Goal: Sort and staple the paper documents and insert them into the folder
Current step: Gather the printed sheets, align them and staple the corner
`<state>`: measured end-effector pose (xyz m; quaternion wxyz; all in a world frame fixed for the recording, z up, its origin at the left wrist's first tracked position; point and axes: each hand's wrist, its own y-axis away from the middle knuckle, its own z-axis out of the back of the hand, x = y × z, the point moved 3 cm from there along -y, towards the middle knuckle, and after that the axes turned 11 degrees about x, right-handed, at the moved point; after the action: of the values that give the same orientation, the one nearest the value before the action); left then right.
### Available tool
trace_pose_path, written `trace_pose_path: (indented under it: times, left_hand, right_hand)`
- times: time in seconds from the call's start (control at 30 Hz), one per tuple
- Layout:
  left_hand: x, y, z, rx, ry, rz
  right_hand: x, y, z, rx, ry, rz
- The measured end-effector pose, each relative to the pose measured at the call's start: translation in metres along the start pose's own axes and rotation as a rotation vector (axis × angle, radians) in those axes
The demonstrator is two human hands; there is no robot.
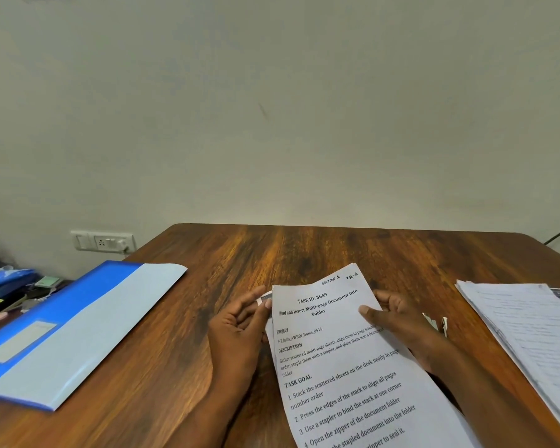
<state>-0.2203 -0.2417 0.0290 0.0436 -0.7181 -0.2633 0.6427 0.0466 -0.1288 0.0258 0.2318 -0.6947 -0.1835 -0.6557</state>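
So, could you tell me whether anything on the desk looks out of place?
The blue folder lies askew and overhangs the table's left edge. The right-hand paper pile is unevenly stacked.

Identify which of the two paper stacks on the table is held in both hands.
The printed stack headed "TASK ID: 3649", at centre; the other stack lies untouched at the right.

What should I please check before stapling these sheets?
1. Sheets held by both hands: ok, left hand at the left edge, right hand at the right.
2. Edges aligned: not ok, a lower sheet sticks out at the left edge.
3. Stapler within reach: cannot tell, none clearly seen.
4. Folder ready on the table: ok, at the left.
5. Other pile sorted: cannot tell.
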Motion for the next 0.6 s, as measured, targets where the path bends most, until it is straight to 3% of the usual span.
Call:
trace_pose_path:
  times: [0.6]
  left_hand:
    - [0.0021, -0.0044, 0.0025, -0.072, 0.005, 0.038]
  right_hand:
    - [-0.0003, -0.0003, 0.0012, -0.01, 0.028, -0.01]
